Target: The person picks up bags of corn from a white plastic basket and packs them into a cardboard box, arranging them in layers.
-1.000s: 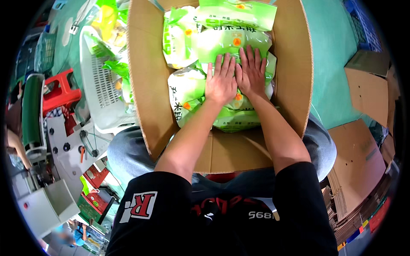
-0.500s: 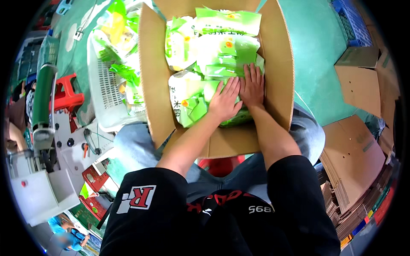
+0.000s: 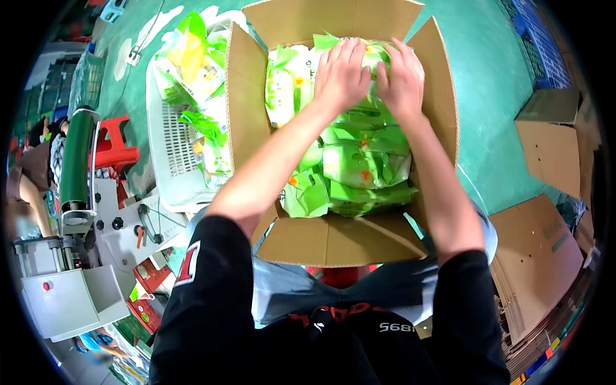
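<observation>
An open cardboard box (image 3: 324, 242) stands in front of me between my knees, its flaps spread outward. Green and white plastic packets (image 3: 366, 165) lie packed in rows inside it. Over the far row, my left hand (image 3: 344, 76) lies on the packets with its fingers stretched forward. Close to its right, my right hand (image 3: 403, 80) rests on packets by the box's right wall, thumb apart and fingers slightly bent. Neither hand visibly grips a packet. Parts of the far packets are hidden beneath both hands.
At the left of the box, a white slotted basket (image 3: 168, 186) holds more packets. A red stool (image 3: 115, 144) and a machine with a green roller (image 3: 77, 160) stand farther left. Flattened cardboard (image 3: 539, 256) is stacked at right; a blue crate (image 3: 545, 58) sits beyond. Other people appear at the left edge.
Both hands have moved from the middle-right packets to the far row. Near packets that my hands and arms covered now show. The view has shifted, bringing the far flap into sight.
</observation>
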Available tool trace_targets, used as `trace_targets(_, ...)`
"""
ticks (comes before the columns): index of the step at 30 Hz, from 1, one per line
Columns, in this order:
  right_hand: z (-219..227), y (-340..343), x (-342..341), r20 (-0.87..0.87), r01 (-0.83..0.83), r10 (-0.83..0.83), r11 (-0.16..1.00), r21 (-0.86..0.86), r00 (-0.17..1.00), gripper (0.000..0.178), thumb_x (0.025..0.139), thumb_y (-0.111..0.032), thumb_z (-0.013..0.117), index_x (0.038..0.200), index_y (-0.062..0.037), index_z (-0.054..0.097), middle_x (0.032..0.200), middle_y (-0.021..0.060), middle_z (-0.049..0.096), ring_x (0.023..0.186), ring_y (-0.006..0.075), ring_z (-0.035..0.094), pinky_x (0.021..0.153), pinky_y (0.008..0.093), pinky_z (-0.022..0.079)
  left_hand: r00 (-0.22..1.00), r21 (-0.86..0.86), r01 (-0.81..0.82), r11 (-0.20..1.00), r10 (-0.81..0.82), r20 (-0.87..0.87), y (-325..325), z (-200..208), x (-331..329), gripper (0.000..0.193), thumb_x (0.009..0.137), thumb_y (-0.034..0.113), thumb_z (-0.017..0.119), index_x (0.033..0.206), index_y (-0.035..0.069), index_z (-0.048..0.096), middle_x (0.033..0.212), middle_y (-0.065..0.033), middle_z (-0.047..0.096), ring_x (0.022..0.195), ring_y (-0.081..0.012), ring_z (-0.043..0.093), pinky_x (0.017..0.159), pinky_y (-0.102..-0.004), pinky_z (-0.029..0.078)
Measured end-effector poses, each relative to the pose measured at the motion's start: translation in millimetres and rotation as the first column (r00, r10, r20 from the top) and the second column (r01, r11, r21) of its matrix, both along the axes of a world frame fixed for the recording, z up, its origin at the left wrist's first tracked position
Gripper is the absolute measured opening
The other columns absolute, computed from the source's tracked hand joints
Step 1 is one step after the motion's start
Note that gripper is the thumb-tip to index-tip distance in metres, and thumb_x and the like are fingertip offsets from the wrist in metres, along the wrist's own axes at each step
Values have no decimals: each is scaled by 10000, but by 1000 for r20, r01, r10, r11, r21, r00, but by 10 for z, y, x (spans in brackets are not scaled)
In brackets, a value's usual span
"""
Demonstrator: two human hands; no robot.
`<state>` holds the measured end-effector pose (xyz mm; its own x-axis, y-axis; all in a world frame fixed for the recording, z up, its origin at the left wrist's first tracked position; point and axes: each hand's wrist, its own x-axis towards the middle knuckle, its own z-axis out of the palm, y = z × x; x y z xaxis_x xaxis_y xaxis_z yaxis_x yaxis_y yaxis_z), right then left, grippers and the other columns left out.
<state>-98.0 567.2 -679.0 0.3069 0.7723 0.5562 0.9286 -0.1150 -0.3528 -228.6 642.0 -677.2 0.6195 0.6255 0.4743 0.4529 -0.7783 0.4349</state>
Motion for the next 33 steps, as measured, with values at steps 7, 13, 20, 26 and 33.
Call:
trace_targets(7,-1070,618,422,-180,-58,-54,821,-568,982,480,968,-413,374,1359,-146,456,1380,88,483,1305,257,417,1090,451,288,935,-76,61,995,-83,-344,656,-991,297,495,924,340,454,1368,120,460,1363,-100,496,1315,-243,412,1129,-469,239)
trace_targets(13,-1135,284,210,-98,-2,-66,821,-571,993,480,973,-434,331,1335,-157,480,1342,77,508,1272,252,441,1082,427,284,897,-336,65,940,-202,-392,514,-1051,150,537,892,331,381,1378,119,467,1371,-103,509,1301,-239,431,1130,-404,215)
trace_targets(20,-1011,654,521,-225,-147,-30,670,-728,974,430,947,-341,414,1308,-121,492,1317,147,529,1237,330,484,1039,447,379,793,-360,-33,932,-195,-577,607,-697,464,500,879,262,419,1330,53,478,1326,-157,535,1233,-278,503,1053,-461,346)
trace_targets(26,894,1292,725,-142,-242,195,794,-557,970,301,862,-280,538,964,-34,679,928,219,674,866,371,647,795,445,522,971,79,237,968,-240,23,1191,954,252,193,812,176,572,948,113,694,1062,-132,662,1028,-313,606,895,-454,479)
trace_targets(33,1247,2367,558,-262,-256,25,335,-907,965,449,907,-418,480,1150,-63,611,1161,179,594,979,255,539,867,380,426,769,-665,-220,714,-293,-568,2707,572,256,388,886,400,521,1101,105,651,1180,-74,644,1012,-205,601,885,-399,474)
